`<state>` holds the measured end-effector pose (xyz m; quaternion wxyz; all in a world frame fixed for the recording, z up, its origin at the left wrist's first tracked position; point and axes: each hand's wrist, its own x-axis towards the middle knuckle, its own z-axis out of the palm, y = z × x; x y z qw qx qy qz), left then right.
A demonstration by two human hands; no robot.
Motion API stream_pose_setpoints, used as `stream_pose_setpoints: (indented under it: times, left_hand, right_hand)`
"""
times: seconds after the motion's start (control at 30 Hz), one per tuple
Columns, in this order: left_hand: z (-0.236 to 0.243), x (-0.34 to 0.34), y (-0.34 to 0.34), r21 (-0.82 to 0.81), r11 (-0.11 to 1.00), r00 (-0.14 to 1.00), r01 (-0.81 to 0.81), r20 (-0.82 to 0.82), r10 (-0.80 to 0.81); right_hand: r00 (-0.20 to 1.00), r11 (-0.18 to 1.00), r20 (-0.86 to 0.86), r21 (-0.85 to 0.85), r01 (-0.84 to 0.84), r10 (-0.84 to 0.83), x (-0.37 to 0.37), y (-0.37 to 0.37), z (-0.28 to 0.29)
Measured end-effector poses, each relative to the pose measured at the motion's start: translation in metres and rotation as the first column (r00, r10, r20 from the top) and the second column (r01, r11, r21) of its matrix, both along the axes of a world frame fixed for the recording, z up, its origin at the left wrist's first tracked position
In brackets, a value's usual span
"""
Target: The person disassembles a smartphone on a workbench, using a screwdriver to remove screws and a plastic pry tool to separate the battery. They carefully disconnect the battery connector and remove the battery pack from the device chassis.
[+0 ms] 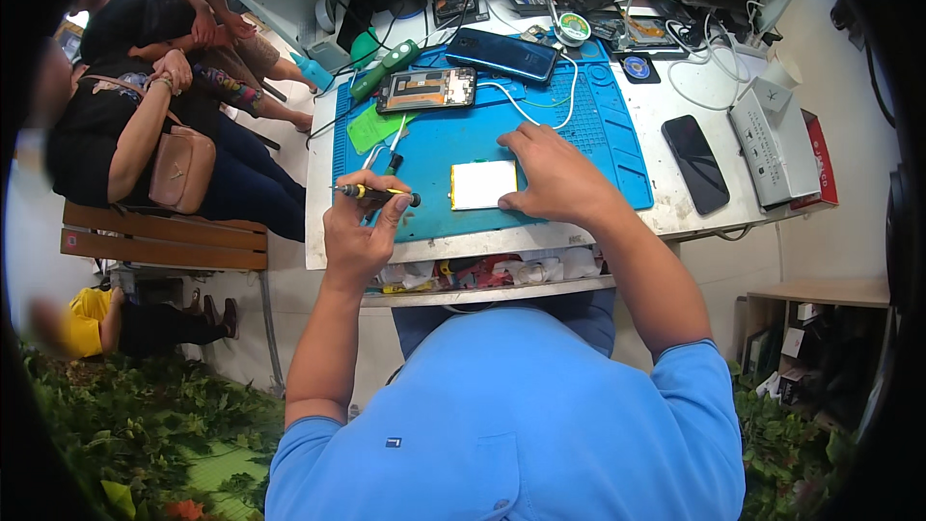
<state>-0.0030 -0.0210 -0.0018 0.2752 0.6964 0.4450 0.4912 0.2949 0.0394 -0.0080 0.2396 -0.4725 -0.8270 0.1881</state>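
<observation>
In my left hand (362,222) is a small yellow-and-black precision screwdriver (371,193), held nearly level with its black round end to the right. My right hand (559,177) curls round the right side of a flat white battery (482,185) with yellow edges. Its thumb touches the battery's lower right corner; some fingertips are hidden. The battery lies on a blue work mat (434,145). Beyond it an opened phone (426,89) shows its inner parts. A black-and-green tool (394,164) lies behind my left hand.
A blue phone (502,55), a green-handled tool (384,70) and a white cable (571,101) lie at the mat's far side. To the right are a black phone (694,164) and a white box (774,143). An open drawer (492,272) holds loose parts. People sit at the left.
</observation>
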Motion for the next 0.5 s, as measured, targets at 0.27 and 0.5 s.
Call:
stream_pose_setpoints:
  times: [0.27, 0.5]
  left_hand:
    - [-0.008, 0.0, -0.004, 0.014, 1.0, 0.998, -0.01, 0.065, 0.009]
    - [-0.017, 0.0, 0.004, -0.017, 1.0, 0.966, 0.01, 0.26, -0.005]
  right_hand:
    - [0.997, 0.928, 0.007, -0.366, -0.067, 0.075, 0.002, 0.029, 0.022]
    - [0.964, 0.977, -0.173, -0.023, -0.21, 0.203, 0.012, 0.01, 0.014]
